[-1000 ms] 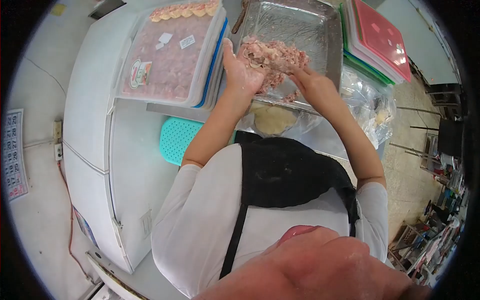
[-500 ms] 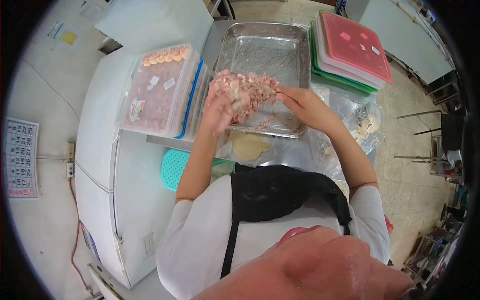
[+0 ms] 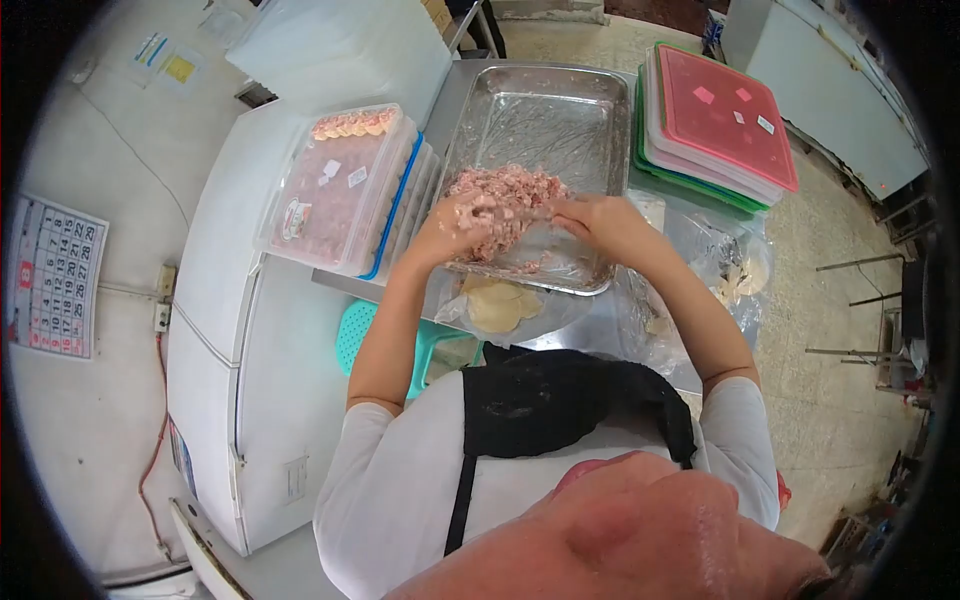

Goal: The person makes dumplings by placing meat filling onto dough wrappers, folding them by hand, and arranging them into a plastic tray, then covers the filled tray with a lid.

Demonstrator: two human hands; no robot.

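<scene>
A mound of minced meat (image 3: 515,192) lies in the near left part of a metal tray (image 3: 618,130). Against the left side of the mound is my left hand (image 3: 450,228), its fingers blurred and partly covered by meat. My right hand (image 3: 590,222) is closed around the end of a thin utensil at the right of the mound; the utensil's other end is lost in the meat. Pale round dough wrappers (image 3: 497,305) lie on plastic just in front of the tray.
Stacked lidded containers of food (image 3: 345,200) stand left of the tray, containers with a red lid (image 3: 725,115) at its right. A plastic bag with pale pieces (image 3: 735,270) lies right. A turquoise basket (image 3: 428,350) is near my left forearm, beside a white fridge (image 3: 290,400).
My left hand, earlier palm up with meat and wrappers on it, has turned and come down to the mound. My right hand stays closed on the utensil. The camera view has shifted.
</scene>
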